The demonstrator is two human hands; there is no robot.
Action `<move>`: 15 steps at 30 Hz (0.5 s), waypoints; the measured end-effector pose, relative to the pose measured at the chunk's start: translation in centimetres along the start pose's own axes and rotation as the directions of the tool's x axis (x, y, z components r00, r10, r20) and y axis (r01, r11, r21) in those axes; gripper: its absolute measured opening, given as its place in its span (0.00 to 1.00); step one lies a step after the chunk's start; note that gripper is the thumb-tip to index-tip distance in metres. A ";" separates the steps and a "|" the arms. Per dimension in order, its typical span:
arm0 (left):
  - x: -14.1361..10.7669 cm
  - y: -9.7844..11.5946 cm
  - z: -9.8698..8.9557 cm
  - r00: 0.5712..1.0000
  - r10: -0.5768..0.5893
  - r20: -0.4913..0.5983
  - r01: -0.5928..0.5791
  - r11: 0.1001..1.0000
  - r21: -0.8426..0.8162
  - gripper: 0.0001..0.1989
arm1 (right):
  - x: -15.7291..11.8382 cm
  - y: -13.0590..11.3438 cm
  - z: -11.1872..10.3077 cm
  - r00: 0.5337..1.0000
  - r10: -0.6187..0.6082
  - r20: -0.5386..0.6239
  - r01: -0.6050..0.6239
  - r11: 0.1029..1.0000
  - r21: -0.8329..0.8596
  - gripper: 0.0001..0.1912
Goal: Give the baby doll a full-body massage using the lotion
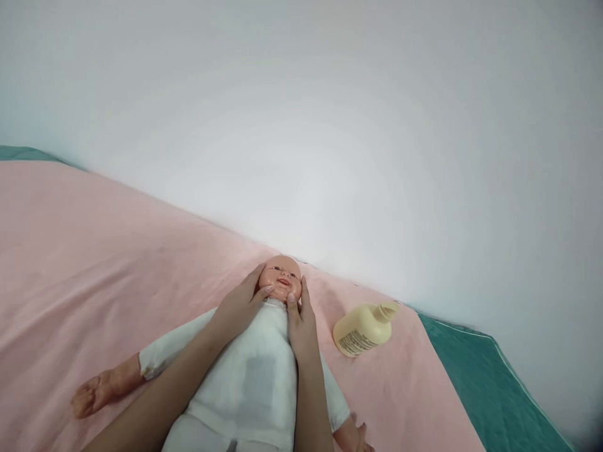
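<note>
A baby doll (pixel 264 370) in white clothes lies on its back, its head toward the wall and its arms spread to both sides. My left hand (pixel 242 304) cups the left side of the doll's head (pixel 281 271), with the thumb along the jaw. On the other side, my right hand (pixel 303 320) rests against the cheek, its thumb near the chin. Between them the two hands clasp the head. To the right of my right hand stands a pale yellow pump bottle (pixel 360 329) with printed text on its side.
A pink sheet (pixel 94 251) with some creases lies under the doll and the bottle. Green cloth (pixel 485 370) shows beyond it at the right and at the far left. A plain white wall (pixel 301 125) rises directly behind the doll's head.
</note>
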State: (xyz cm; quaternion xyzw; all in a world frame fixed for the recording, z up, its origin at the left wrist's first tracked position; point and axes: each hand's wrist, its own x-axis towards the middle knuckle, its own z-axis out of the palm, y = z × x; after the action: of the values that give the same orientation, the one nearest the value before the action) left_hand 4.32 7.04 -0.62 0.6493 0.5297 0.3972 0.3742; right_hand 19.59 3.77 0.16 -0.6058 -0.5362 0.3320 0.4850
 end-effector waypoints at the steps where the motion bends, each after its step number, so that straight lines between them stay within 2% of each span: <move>1: 0.0 0.0 0.0 1.000 0.006 -0.002 -0.006 1.000 0.005 0.33 | 0.0 0.0 0.0 1.000 -0.006 -0.002 0.006 1.000 -0.001 0.38; 9: 0.1 0.1 0.1 0.999 -0.025 -0.039 0.023 0.998 -0.053 0.32 | 0.3 0.4 0.1 1.000 -0.013 -0.011 0.013 1.000 0.018 0.39; 15: -0.1 0.5 -0.1 0.999 -0.029 -0.023 0.028 0.998 -0.057 0.31 | 0.0 -0.5 0.0 0.999 0.034 -0.007 -0.034 0.999 0.002 0.39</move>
State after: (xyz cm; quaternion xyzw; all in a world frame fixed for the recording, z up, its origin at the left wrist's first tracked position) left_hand 4.42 6.90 -0.17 0.6260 0.5321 0.4142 0.3916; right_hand 19.41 3.71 0.58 -0.6158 -0.5237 0.3384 0.4817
